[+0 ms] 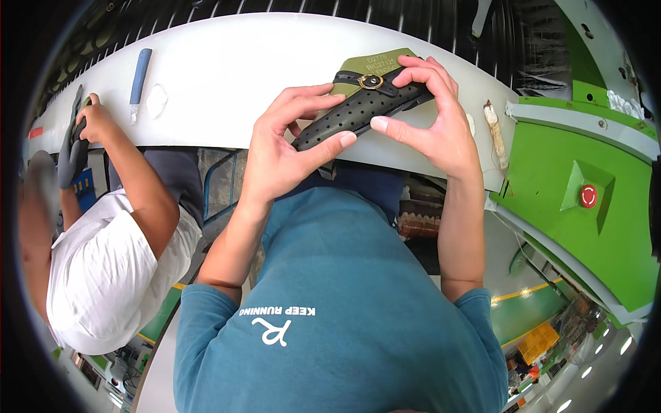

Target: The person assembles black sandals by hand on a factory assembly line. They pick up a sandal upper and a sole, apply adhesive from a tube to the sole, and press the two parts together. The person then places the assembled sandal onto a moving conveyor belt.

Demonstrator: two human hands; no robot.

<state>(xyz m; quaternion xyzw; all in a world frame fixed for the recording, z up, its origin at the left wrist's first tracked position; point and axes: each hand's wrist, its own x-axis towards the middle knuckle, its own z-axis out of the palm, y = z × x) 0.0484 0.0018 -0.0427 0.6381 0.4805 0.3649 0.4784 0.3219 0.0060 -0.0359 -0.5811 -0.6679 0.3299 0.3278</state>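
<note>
A black perforated shoe upper with a strap and a round gold buckle is fitted over an olive-green shoe last. It lies slantwise between my hands, above the near edge of the white table. My left hand grips the lower left end, with its thumb along the near side and its fingers over the far side. At the other end my right hand curls its fingers onto the top by the strap, its thumb at the near lower edge. The underside is hidden.
The white table holds a blue-handled knife, a thin white oval piece and a pale wrapped stick. A green machine with a red button stands right. A co-worker's hand holds a dark shoe piece at left.
</note>
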